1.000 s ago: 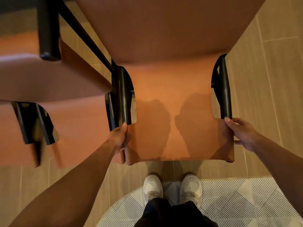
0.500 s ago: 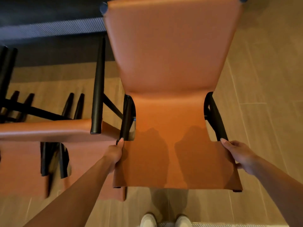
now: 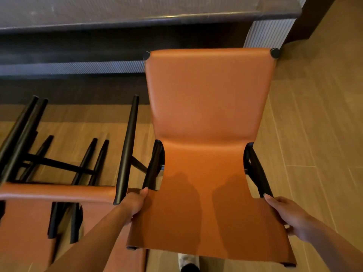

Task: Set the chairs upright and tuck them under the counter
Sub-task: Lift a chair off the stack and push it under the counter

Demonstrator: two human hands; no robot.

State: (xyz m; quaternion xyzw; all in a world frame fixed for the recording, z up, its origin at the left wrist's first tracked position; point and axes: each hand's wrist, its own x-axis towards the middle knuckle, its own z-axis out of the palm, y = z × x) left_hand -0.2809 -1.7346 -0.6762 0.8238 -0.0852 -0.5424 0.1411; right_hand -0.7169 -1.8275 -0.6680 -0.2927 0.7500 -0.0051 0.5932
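Chair in hand: tan leather sling over a black frame. It lies tilted between my two hands, seat end toward me, backrest end pointing away at the table ahead, its two black end caps close under the table's edge. I cannot tell whether any leg bears on the floor.

Handling, as I judge it: the frame looks like solid wood or metal, so moderately heavy and stiff; the load will sit in the rails, not the hide. The leather is smooth and probably slippery, and it will flex if I squeeze it alone. Best hold is where sling meets rail, fingers hooked round the edge with the thumb on top. Black struts either side are firmer handles if it starts to slide.

Left hand curls round the seat's left edge, thumb up near the left strut. Right hand clamps the right edge the same way, thumb along the right strut.

Second chair just beside on the left, lying over, legs slanting up toward the table. Not yet righted. Its nearest leg stands close to my chair's left strut: snag risk when swinging.

Wood-look floor underneath. A shoe shows at bottom edge.
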